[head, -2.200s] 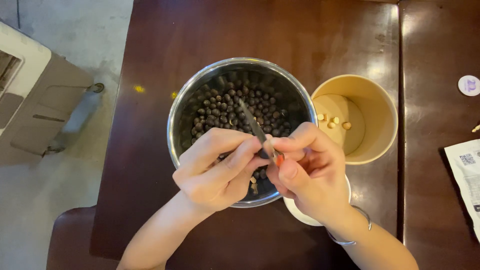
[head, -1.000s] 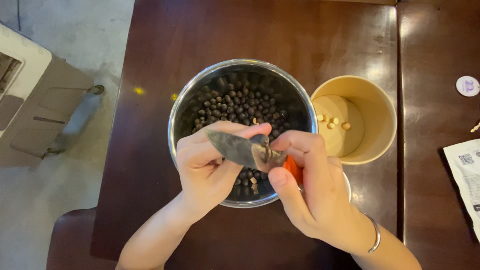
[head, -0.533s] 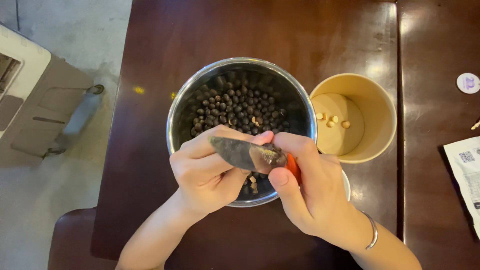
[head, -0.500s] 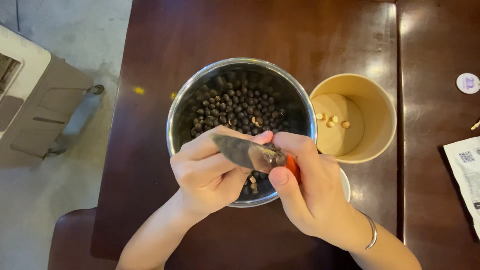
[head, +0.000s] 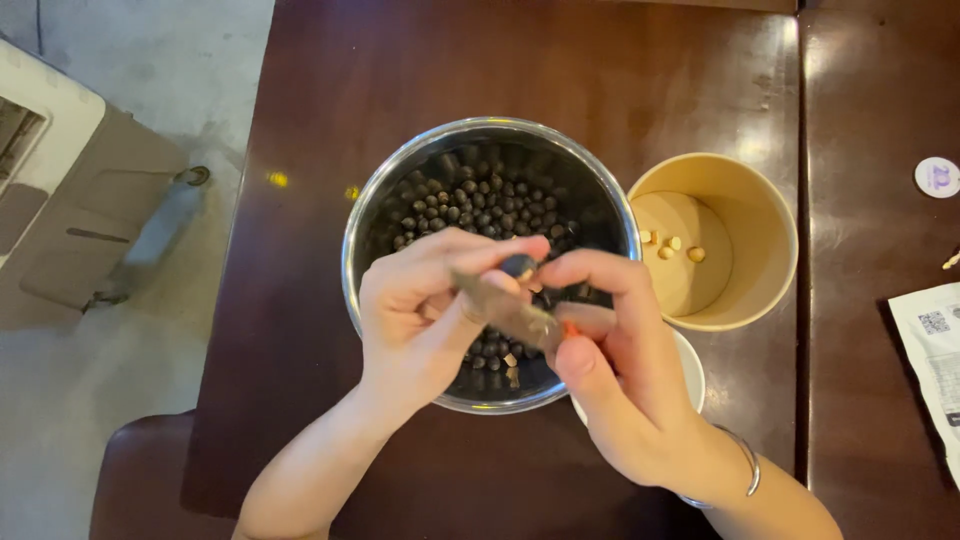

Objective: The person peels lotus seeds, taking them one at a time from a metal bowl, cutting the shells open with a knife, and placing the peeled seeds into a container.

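Note:
A steel bowl [head: 372,222] full of small dark round seeds [head: 470,200] stands in the middle of a dark wooden table [head: 400,70]. Both hands hover over its near half. My left hand [head: 425,310] pinches one dark seed [head: 518,265] between thumb and forefinger. My right hand [head: 610,350] grips a small knife [head: 505,312] with an orange handle, its blade lying across the left fingers just under the seed. To the right, a tan paper cup [head: 755,215] holds a few pale peeled kernels [head: 672,246].
A white dish [head: 692,368] peeks out under my right hand. A silver bangle [head: 745,462] circles the right wrist. At the table's right edge lie a printed paper packet [head: 935,350] and a small round white cap [head: 937,177]. A grey box [head: 70,200] sits on the floor to the left.
The knife blade has tilted and slid lower across the left fingers. The left fingers now show a single dark seed pinched above the blade. Bowl and cup have not moved.

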